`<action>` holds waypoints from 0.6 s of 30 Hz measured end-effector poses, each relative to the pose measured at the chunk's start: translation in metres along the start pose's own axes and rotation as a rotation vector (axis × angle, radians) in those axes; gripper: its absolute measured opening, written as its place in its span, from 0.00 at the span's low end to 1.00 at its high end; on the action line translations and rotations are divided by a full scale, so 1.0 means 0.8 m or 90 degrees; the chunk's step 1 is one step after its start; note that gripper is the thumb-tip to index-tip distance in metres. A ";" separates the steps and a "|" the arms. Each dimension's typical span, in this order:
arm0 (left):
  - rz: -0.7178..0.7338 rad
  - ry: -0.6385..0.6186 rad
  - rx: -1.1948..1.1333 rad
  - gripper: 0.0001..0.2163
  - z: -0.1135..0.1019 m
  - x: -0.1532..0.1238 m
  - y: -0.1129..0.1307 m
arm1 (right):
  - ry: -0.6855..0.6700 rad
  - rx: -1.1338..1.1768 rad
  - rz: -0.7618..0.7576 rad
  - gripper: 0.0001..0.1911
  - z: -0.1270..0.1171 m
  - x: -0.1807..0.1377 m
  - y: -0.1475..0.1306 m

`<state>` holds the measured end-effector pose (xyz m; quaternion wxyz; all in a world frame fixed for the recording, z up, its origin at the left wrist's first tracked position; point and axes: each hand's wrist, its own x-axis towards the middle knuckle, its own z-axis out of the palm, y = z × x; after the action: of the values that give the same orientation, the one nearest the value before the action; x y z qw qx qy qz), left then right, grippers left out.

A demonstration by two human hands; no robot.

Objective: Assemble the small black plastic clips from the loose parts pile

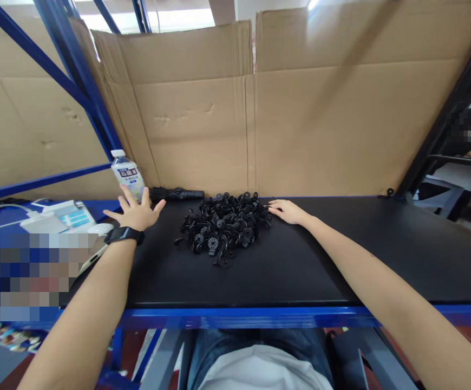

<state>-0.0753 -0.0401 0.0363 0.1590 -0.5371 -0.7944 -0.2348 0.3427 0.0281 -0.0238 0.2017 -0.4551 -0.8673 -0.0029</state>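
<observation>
A heap of small black plastic parts (229, 222), several with round perforated discs and curved hooks, lies in the middle of the black tabletop (284, 276). At its right edge, my right hand (287, 210) pinches a dark plastic piece between the fingertips; its exact shape is too small to make out. My left hand (137, 212) is raised with fingers spread, holding nothing, and wears a black wristband (125, 234). Just behind it in view stands a plastic bottle (126, 172) with a white cap, its lower part covered by the fingers.
A folded black umbrella (178, 194) lies along the cardboard wall (190, 124). White power adapters with cables (63, 216) rest on a blue surface at left. Blue frame posts (73, 81) rise there. A small black part (390, 192) sits at the back right. Another person (463, 143) is beyond the right post.
</observation>
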 end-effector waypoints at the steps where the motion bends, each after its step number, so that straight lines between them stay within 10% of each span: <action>1: -0.003 -0.003 0.001 0.35 0.000 0.000 0.000 | 0.005 0.000 -0.007 0.23 -0.001 -0.001 -0.002; 12: 0.022 0.021 -0.010 0.32 0.003 -0.005 0.008 | 0.029 -0.041 -0.038 0.22 -0.011 -0.003 -0.020; 18: 0.166 0.121 -0.194 0.28 -0.079 -0.012 0.048 | 0.047 -0.041 -0.052 0.20 -0.010 -0.001 -0.019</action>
<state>-0.0362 -0.0695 0.0922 0.1792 -0.6284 -0.6553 -0.3789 0.3340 0.0171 -0.0141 0.2188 -0.4250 -0.8766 -0.0556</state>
